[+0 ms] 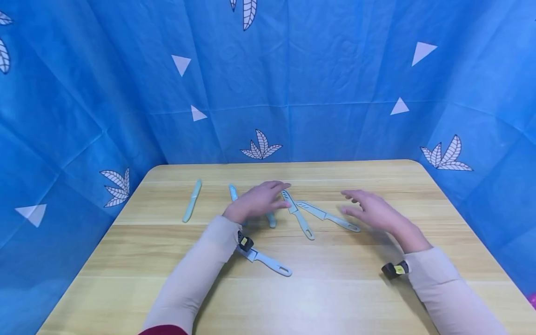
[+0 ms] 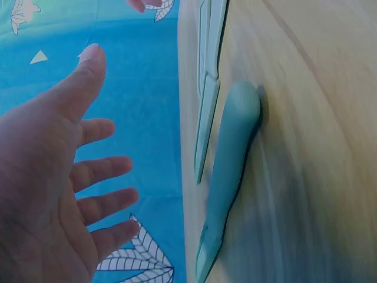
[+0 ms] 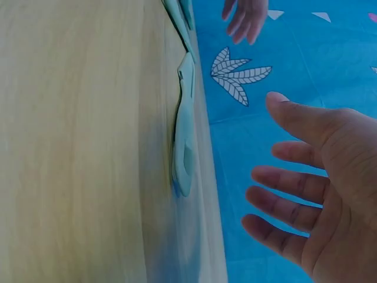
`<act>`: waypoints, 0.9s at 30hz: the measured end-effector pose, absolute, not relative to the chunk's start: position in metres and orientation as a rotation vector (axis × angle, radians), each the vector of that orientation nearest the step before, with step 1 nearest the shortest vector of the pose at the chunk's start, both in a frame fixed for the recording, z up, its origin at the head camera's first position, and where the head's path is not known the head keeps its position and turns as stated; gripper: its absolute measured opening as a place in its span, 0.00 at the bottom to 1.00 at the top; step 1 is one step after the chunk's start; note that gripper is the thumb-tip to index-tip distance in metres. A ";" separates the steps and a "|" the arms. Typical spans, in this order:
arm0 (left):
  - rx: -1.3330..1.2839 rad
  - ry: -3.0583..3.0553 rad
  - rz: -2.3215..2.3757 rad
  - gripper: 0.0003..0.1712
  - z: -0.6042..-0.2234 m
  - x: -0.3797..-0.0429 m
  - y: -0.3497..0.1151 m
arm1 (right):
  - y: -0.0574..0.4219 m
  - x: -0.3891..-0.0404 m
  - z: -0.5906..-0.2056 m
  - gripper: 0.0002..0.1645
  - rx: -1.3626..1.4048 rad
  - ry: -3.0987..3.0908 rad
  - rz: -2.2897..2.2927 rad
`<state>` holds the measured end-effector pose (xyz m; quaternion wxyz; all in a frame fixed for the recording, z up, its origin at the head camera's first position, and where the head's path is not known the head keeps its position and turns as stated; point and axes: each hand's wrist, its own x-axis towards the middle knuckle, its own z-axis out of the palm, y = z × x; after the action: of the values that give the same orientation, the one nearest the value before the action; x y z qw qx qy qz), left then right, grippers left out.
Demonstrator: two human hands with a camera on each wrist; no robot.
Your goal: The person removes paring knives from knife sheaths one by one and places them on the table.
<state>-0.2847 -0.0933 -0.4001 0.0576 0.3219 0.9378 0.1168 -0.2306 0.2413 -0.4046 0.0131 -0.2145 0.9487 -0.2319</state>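
Observation:
My left hand (image 1: 260,200) hovers over the table with its fingers extended and holds nothing. Beneath it lies a pale blue-green knife (image 1: 271,220), its middle hidden by the hand. Just right of those fingertips is a second knife (image 1: 303,223) with a slotted blade part and a hole in the handle. A third knife (image 1: 341,222) points its handle toward my right hand (image 1: 372,209), which is raised, fingers spread and nothing in it. In the left wrist view a thick rounded handle (image 2: 232,147) lies beside the hand; the right wrist view has a knife handle (image 3: 184,138) near the fingers.
Another knife (image 1: 272,264) lies nearer the front, its blade end partly covered by the left wrist. A slim green closed-looking knife (image 1: 192,201) lies apart at the left. Behind the wooden table (image 1: 326,302) hangs a blue patterned curtain (image 1: 335,130).

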 end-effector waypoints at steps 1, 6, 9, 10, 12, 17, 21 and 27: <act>0.985 2.837 0.361 0.41 -0.401 -0.285 -0.091 | 0.241 -0.230 -0.405 0.37 -0.670 2.952 -0.720; 1.026 2.816 0.367 0.39 -0.406 -0.288 -0.079 | 0.239 -0.228 -0.407 0.34 -0.668 2.942 -0.715; 1.042 2.805 0.362 0.38 -0.408 -0.289 -0.073 | 0.238 -0.226 -0.408 0.34 -0.660 2.928 -0.719; 1.049 2.803 0.354 0.39 -0.408 -0.289 -0.071 | 0.238 -0.225 -0.409 0.33 -0.659 2.922 -0.721; 1.059 2.794 0.347 0.38 -0.408 -0.290 -0.067 | 0.238 -0.224 -0.409 0.33 -0.667 2.910 -0.717; 1.125 2.754 0.354 0.37 -0.410 -0.293 -0.055 | 0.237 -0.223 -0.411 0.31 -0.692 2.886 -0.712; 1.169 2.732 0.365 0.36 -0.416 -0.296 -0.046 | 0.237 -0.225 -0.414 0.30 -0.703 2.870 -0.725; 1.203 2.707 0.322 0.35 -0.419 -0.299 -0.035 | 0.237 -0.227 -0.417 0.29 -0.711 2.848 -0.710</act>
<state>-0.2994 -0.0350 -0.4193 0.0810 0.4026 0.9054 0.1076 -0.2269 0.2371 -0.4171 0.0604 -0.2349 0.9413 -0.2348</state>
